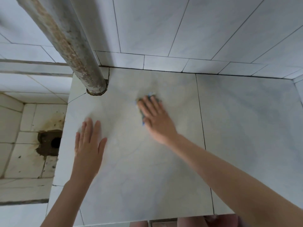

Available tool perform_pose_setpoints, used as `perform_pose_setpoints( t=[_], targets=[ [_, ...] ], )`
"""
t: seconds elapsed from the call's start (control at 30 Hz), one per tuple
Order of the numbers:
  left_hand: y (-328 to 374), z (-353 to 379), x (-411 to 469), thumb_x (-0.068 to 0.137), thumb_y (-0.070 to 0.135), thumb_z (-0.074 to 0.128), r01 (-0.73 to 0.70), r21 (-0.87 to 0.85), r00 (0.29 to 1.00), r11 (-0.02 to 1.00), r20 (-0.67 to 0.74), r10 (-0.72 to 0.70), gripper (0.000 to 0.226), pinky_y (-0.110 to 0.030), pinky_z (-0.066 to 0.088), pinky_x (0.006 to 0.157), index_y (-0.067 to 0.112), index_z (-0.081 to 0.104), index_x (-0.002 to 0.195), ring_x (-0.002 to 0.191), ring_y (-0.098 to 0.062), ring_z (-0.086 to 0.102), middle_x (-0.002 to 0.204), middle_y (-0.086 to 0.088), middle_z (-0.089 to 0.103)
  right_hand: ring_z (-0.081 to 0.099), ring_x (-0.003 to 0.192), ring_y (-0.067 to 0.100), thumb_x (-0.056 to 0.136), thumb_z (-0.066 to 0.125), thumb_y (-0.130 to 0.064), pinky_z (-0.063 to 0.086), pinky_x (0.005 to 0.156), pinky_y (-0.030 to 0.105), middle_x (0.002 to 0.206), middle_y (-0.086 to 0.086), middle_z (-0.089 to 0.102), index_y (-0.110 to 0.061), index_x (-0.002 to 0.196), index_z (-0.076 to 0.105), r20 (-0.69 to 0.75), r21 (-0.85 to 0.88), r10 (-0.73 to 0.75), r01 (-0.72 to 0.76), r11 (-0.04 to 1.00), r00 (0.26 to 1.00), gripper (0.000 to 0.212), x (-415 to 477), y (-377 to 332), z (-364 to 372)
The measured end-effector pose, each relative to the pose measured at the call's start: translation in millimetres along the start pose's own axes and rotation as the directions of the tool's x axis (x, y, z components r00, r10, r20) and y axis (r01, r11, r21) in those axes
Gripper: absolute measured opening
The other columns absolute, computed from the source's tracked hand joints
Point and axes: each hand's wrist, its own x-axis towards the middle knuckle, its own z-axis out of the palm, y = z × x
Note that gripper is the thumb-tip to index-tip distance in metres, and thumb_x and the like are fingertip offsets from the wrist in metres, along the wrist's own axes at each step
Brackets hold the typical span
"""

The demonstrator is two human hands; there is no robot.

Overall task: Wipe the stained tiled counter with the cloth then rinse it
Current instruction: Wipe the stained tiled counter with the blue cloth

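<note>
Right hand [153, 112]: palm down, fingers spread flat and pressed onto the cloth [148, 97], not curled round it. Hand outline blurred. Cloth mostly hidden under the palm; only blue and grey edges show past the fingertips and along the thumb side. Cloth lies on the far middle part of the desk [246, 128], on the large left tile, short of the back wall.

Left hand [89, 145]: empty, palm down, fingers extended and slightly fanned, resting flat on the desk near its left edge. The two hands are well apart, left nearer the person, right farther out.

Desk surface: pale glossy tiles with dark grout lines; one grout line runs front to back just right of the right forearm. A dull yellowish-grey film covers the left tile around and beyond the cloth; the right tile looks cleaner and bluer.

A corroded grey pipe [68, 43] rises from the desk's far left corner, its base set into the tile, with a crack running from it toward the left edge. Tiled wall [196, 30] stands behind the desk.

Left of the desk, lower level: a tiled floor [21, 161] with brown staining around a dark round drain hole [55, 142].
</note>
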Motion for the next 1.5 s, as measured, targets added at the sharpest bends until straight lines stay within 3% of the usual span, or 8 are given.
perform_pose_setpoints(
  t=[0.33,0.5,0.7,0.8,0.93,1.2,1.37,1.5],
  targets=[
    [-17.6,0.7,-35.9,0.092,0.048,0.019,0.021,0.039,1.0,0.999,0.001,-0.021,0.063,-0.032,0.001,0.116,0.017,0.02,0.147,0.144,-0.014,0.001,0.156,-0.004,0.009,0.009,0.146,0.016,0.1,0.03,-0.036,0.018,0.118,0.037,0.156,-0.004,0.021,-0.027,0.148,0.027,0.138,0.002,-0.538,0.543,0.839,0.831,0.048,-108.1,-61.0,16.1],
    [-18.7,0.1,-40.0,0.096,0.041,0.028,0.014,0.029,1.0,0.999,-0.019,-0.013,0.057,-0.039,0.007,0.116,0.017,0.019,0.147,0.144,-0.015,0.001,0.156,-0.004,0.009,0.029,0.14,0.03,0.1,0.028,-0.032,0.02,0.116,0.042,0.148,0.009,0.038,-0.01,0.143,0.035,0.054,-0.088,-0.329,0.332,0.939,0.943,0.049,-24.2,-13.9,7.4],
    [-16.0,-0.8,-39.0,0.093,0.037,0.031,0.019,0.003,1.0,1.0,-0.009,-0.019,0.059,-0.041,0.007,0.117,0.016,0.019,0.147,0.144,-0.016,0.0,0.156,-0.006,0.009,0.0,0.146,0.031,0.088,-0.004,-0.042,0.005,0.118,0.047,0.158,0.009,0.008,-0.011,0.149,0.016,0.104,-0.153,0.218,-0.201,0.967,0.97,0.072,65.6,49.3,-7.9],
    [-18.1,1.2,-39.2,0.098,0.041,0.027,0.009,0.016,1.0,1.0,-0.016,-0.009,0.056,-0.041,0.007,0.117,0.016,0.018,0.147,0.144,-0.017,-0.001,0.156,-0.006,0.008,0.0,0.146,0.031,0.08,-0.007,-0.042,-0.001,0.117,0.041,0.158,0.009,0.007,-0.014,0.15,0.011,0.037,-0.08,0.268,-0.264,0.961,0.963,0.077,71.8,26.4,-11.9],
    [-19.2,2.9,-40.3,0.094,0.044,0.02,0.007,0.027,1.0,1.0,-0.025,-0.006,0.061,-0.04,0.007,0.116,0.016,0.02,0.147,0.144,-0.018,0.002,0.156,-0.007,0.01,0.017,0.143,0.034,0.091,0.018,-0.037,0.012,0.117,0.043,0.153,0.01,0.027,-0.013,0.146,0.031,0.074,0.0,-0.127,0.128,0.992,0.989,0.061,49.4,-33.8,5.8],
    [-26.7,0.5,-49.1,0.094,0.044,0.023,0.001,0.066,1.0,0.998,-0.019,0.0,0.061,-0.031,0.004,0.116,0.011,0.025,0.145,0.143,-0.019,0.01,0.154,-0.009,0.018,0.018,0.144,0.021,0.099,0.026,-0.037,0.012,0.118,0.036,0.154,0.002,0.027,-0.019,0.146,0.032,0.208,0.002,-0.673,0.687,0.726,0.71,0.052,-8.0,-63.3,16.8],
    [-28.0,-1.6,-54.4,0.094,0.045,0.021,0.0,0.032,1.0,0.999,-0.009,0.0,0.062,-0.034,0.004,0.117,0.015,0.017,0.148,0.144,-0.015,0.002,0.156,-0.005,0.011,0.02,0.143,0.028,0.098,0.029,-0.037,0.009,0.118,0.037,0.154,0.009,0.026,-0.013,0.147,0.028,0.068,-0.078,-0.225,0.23,0.97,0.972,0.054,75.9,-20.7,1.1],
    [-26.7,-1.4,-54.1,0.094,0.045,0.019,0.009,0.018,1.0,1.0,0.0,-0.009,0.062,-0.04,0.009,0.117,0.015,0.015,0.148,0.144,-0.014,0.001,0.157,-0.004,0.009,-0.006,0.146,0.028,0.102,0.025,-0.03,0.003,0.118,0.045,0.159,0.005,-0.002,-0.017,0.15,0.015,0.134,-0.123,-0.005,0.021,0.992,0.991,0.05,127.7,-28.6,-3.3]
  ],
)
